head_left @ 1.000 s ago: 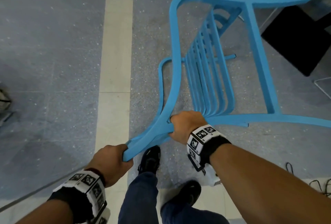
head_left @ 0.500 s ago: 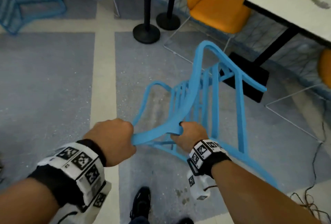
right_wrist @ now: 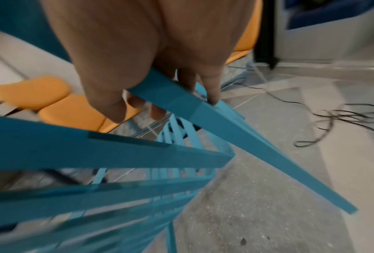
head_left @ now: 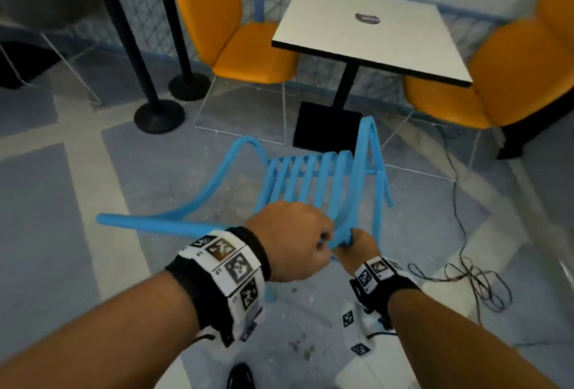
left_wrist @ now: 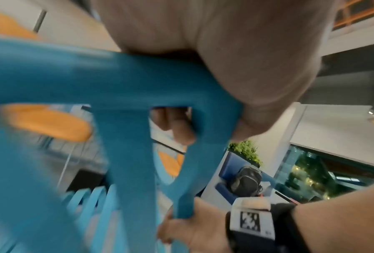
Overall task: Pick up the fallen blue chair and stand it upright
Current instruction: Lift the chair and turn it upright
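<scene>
The blue slatted chair (head_left: 304,177) stands tilted on the grey floor right in front of me, seat slats facing up and both curved arms rising beyond them. Its top back rail runs left from my hands. My left hand (head_left: 295,245) grips that rail from above with curled fingers (left_wrist: 175,126) round the bar. My right hand (head_left: 360,245) grips the frame just to the right, fingers (right_wrist: 212,89) wrapped over a blue bar (right_wrist: 181,101). The wrist views are blurred, and the chair's feet are mostly hidden.
A white square table (head_left: 372,31) on a black pedestal base (head_left: 326,124) stands just beyond the chair, with orange chairs at the left (head_left: 248,56) and right (head_left: 497,84). Two black stanchion bases (head_left: 160,115) are at far left. Loose black cables (head_left: 466,264) lie on the floor to the right.
The chair has swung up from lying on its side to nearly upright with its seat on top. My two hands have come close together on the back rail, and my view has lifted.
</scene>
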Action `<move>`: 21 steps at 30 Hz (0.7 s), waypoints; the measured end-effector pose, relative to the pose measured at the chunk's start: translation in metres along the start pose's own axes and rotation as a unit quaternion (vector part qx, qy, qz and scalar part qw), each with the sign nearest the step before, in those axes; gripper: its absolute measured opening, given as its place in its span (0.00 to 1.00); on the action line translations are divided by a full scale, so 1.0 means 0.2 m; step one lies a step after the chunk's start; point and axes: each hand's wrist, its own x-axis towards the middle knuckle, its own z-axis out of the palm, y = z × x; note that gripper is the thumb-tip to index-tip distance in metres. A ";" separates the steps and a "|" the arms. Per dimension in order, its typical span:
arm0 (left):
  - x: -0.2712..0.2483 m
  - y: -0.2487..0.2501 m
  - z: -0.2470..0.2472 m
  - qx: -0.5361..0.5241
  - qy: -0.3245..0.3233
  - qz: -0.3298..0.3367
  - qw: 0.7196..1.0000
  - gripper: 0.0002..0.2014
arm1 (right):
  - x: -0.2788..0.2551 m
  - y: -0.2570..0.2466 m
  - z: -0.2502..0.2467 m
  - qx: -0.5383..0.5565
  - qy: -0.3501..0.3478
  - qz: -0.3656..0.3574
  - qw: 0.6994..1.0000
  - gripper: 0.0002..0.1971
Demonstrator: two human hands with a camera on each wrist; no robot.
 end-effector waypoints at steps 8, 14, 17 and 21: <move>0.08 0.08 0.32 0.043 0.002 0.006 0.999 0.22 | -0.08 0.46 -0.29 -0.068 0.001 0.052 0.996 0.09; 0.36 0.52 0.56 0.093 -0.064 0.052 0.992 0.16 | -0.56 0.82 -0.69 0.003 0.097 -0.057 0.994 0.37; 0.47 0.73 0.68 0.086 -0.088 0.058 0.991 0.13 | -0.71 0.89 -0.77 -0.187 0.097 -0.167 0.963 0.33; 0.60 0.97 0.84 0.077 -0.122 0.058 0.988 0.12 | -0.58 0.94 -0.86 -0.322 0.011 -0.035 0.946 0.11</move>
